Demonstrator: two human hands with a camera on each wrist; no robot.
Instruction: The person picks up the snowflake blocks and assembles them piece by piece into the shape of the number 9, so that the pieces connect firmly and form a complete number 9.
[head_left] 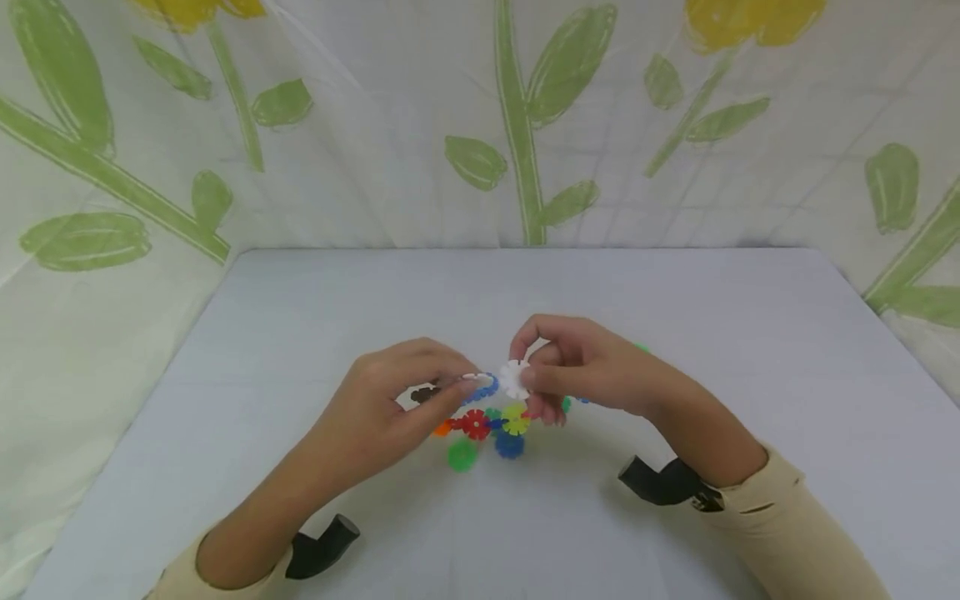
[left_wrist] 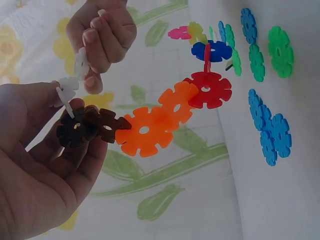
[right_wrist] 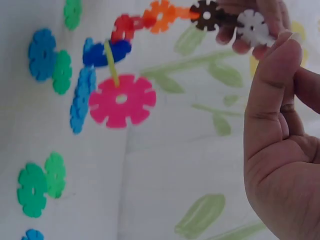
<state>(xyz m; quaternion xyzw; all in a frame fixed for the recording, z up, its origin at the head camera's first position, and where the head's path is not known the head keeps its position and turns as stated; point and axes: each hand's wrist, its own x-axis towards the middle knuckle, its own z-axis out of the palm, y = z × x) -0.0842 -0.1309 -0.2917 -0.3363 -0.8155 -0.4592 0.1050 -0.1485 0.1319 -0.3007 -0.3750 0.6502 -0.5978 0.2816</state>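
My left hand (head_left: 405, 392) pinches the white end of a chain of notched plastic snowflake discs. In the left wrist view that white disc (left_wrist: 67, 91) sits against a black disc (left_wrist: 75, 128). From there the chain runs through a brown disc (left_wrist: 107, 126), orange discs (left_wrist: 144, 130), red discs (left_wrist: 210, 90), a blue disc (left_wrist: 212, 51) and a yellow disc to a pink disc (right_wrist: 122, 100). My right hand (head_left: 581, 367) pinches another white disc (head_left: 514, 379) between thumb and finger, close beside the chain's white end. Whether the two white discs touch, I cannot tell.
Loose discs lie on the white table (head_left: 300, 317) beneath the chain, among them a green disc (head_left: 462, 455) and a blue disc (head_left: 510, 445). Joined light blue discs (left_wrist: 272, 131) and green discs (right_wrist: 33, 190) lie nearby. A flower-patterned curtain (head_left: 375, 125) hangs behind the table.
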